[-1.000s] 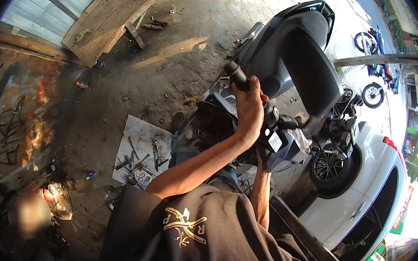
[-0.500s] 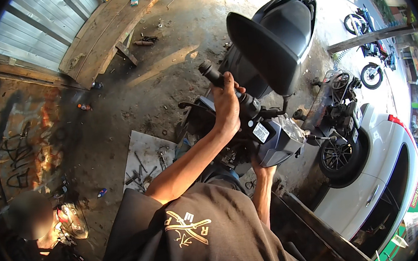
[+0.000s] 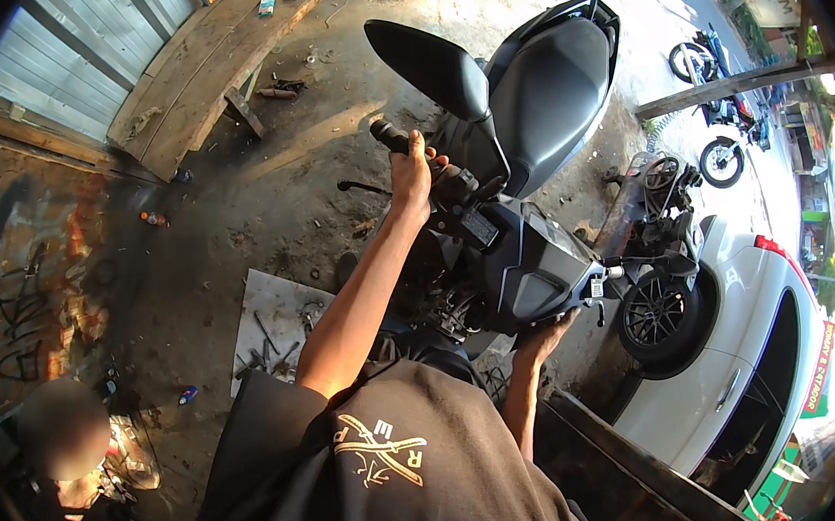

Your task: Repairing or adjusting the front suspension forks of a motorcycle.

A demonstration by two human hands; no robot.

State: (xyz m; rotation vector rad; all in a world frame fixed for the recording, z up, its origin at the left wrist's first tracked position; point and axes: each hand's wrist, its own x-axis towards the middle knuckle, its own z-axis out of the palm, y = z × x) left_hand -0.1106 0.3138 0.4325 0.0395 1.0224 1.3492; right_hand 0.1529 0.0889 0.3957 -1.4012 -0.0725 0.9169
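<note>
One white car [image 3: 733,300]: parked at the far right, side on, with a dark-spoked wheel [image 3: 656,318].
Scooter [image 3: 563,96]: dark grey and black, on the workshop floor [image 3: 330,188], ahead of the person; its seat lies far off, its front near, with open mechanism [image 3: 451,315] showing below.
Wooden bench [image 3: 171,98]: upper left; small packages [image 3: 267,7] sit near the edge of its upper end.
Front panel [image 3: 540,284]: angular, dark, on the scooter's near end.
Mirror [image 3: 429,68]: black, on a stem beyond the left hand [image 3: 411,183].
Grey sheet [image 3: 275,289]: flat on the floor; loose tools [image 3: 265,330] lie toward its lower edge.
Left hand's hold: curled around the handlebar grip [image 3: 386,135], thumb up along it, the grip's end poking out past the hand.
Right hand's hold: the right hand [image 3: 546,339] lies along the front panel's lower edge, fingers stretched; whether they pinch it, I cannot tell.
Holding well: in my judgement, a firm wrap on the grip and an even palm under the panel share the load best, with fingertips clear of the mechanism.
Banner writing: pale letters on a red banner [image 3: 818,368], right edge.
Shirt print: pale letters around crossed strokes on the dark shirt [image 3: 381,450].
Display: a small panel [image 3: 481,229] amid the handlebar, markings too fine to read.
Sticker: a white label [image 3: 596,288] by the scooter's far control, unreadable.
</note>
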